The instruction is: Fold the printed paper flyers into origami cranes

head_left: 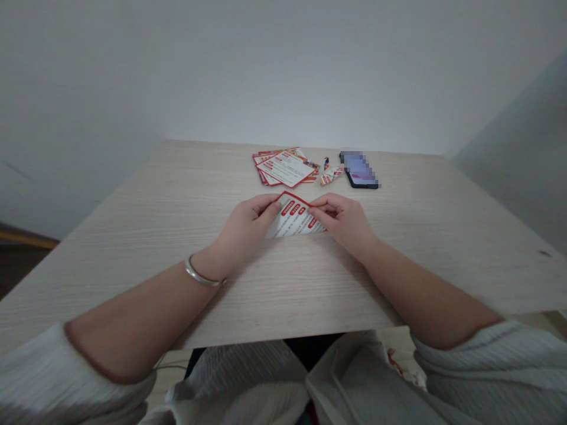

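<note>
A white paper with a red border and red labels [294, 219] lies folded into a triangle on the wooden table [177, 200]. My left hand [248, 221] pinches its left edge, fingers curled onto the paper. My right hand [341, 219] presses and pinches its right edge. Both hands rest on the table, with a silver bangle [201, 276] on my left wrist.
Behind the hands, a fanned stack of similar red-bordered papers [286, 166] lies on the table. Beside it are a small folded paper piece [331, 174] and a dark phone [359, 170]. White walls close in behind the table, whose front edge runs just before my lap.
</note>
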A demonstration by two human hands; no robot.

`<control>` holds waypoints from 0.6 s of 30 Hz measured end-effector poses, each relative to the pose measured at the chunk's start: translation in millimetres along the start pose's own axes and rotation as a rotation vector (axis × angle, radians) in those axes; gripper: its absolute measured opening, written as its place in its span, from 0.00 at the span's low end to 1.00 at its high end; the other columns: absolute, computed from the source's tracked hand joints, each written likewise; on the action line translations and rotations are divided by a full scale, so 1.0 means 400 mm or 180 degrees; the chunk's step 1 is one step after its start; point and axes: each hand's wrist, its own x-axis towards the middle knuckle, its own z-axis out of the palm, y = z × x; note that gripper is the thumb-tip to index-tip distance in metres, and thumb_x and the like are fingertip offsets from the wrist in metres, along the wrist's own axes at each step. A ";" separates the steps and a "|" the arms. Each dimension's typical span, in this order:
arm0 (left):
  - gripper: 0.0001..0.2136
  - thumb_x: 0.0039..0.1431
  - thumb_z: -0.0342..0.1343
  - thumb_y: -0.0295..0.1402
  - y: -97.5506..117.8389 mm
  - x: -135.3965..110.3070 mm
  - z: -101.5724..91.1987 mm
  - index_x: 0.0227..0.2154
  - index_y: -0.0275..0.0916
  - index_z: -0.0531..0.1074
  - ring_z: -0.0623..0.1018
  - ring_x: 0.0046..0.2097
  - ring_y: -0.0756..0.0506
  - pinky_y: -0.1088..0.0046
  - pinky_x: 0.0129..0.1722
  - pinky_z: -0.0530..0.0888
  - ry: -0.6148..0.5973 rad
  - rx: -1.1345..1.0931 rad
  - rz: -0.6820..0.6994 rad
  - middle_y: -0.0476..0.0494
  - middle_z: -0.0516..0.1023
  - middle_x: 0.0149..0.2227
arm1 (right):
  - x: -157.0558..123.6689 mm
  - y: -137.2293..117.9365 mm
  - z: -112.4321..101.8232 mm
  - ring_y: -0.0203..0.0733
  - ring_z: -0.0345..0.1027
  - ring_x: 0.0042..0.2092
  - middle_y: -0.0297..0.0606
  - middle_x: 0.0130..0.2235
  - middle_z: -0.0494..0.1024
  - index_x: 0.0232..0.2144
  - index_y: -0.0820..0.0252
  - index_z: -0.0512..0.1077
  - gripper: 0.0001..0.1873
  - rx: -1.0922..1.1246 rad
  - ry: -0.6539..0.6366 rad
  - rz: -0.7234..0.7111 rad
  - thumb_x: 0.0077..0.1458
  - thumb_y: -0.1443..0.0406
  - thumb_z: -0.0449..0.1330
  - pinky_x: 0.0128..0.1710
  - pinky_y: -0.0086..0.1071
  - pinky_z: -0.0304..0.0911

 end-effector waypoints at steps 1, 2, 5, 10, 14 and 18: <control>0.16 0.67 0.53 0.41 0.002 0.000 -0.001 0.44 0.37 0.82 0.81 0.43 0.42 0.66 0.46 0.77 -0.0012 0.0011 -0.0012 0.42 0.86 0.45 | 0.000 0.001 0.000 0.39 0.77 0.30 0.32 0.30 0.84 0.34 0.54 0.81 0.05 -0.0040 -0.0017 0.0007 0.58 0.60 0.67 0.30 0.32 0.71; 0.16 0.67 0.53 0.40 0.003 0.000 -0.002 0.45 0.37 0.82 0.81 0.44 0.42 0.66 0.47 0.77 -0.0016 0.0026 -0.0020 0.42 0.86 0.46 | -0.001 0.000 0.000 0.39 0.77 0.30 0.33 0.31 0.85 0.34 0.54 0.81 0.05 -0.0120 -0.0014 0.0002 0.58 0.60 0.67 0.30 0.33 0.71; 0.16 0.67 0.53 0.39 0.007 0.001 -0.002 0.47 0.38 0.82 0.82 0.46 0.41 0.65 0.50 0.78 0.0029 0.0142 0.0040 0.41 0.86 0.49 | -0.004 -0.010 -0.001 0.40 0.79 0.32 0.34 0.35 0.86 0.38 0.53 0.82 0.05 -0.0426 0.0015 -0.0081 0.58 0.61 0.67 0.34 0.35 0.74; 0.18 0.66 0.53 0.35 0.015 -0.008 0.003 0.55 0.39 0.78 0.81 0.41 0.45 0.68 0.44 0.77 0.0032 0.0158 0.0292 0.42 0.85 0.45 | -0.006 -0.036 0.007 0.40 0.80 0.37 0.35 0.43 0.87 0.44 0.51 0.82 0.10 -0.0310 -0.0012 -0.0232 0.60 0.64 0.65 0.40 0.36 0.77; 0.21 0.67 0.54 0.35 0.020 -0.016 0.006 0.61 0.40 0.69 0.74 0.27 0.49 0.74 0.29 0.69 -0.0117 -0.0082 0.0166 0.50 0.80 0.29 | -0.005 -0.032 0.021 0.39 0.80 0.35 0.34 0.40 0.86 0.43 0.52 0.81 0.09 -0.0138 0.0073 -0.0221 0.60 0.64 0.65 0.39 0.35 0.77; 0.15 0.66 0.55 0.35 0.023 -0.014 0.006 0.53 0.39 0.74 0.77 0.31 0.49 0.75 0.31 0.71 -0.0115 -0.0172 0.0257 0.47 0.82 0.33 | -0.004 -0.020 0.029 0.39 0.80 0.35 0.34 0.38 0.86 0.42 0.53 0.81 0.08 0.0132 0.0123 -0.0168 0.59 0.64 0.66 0.39 0.35 0.77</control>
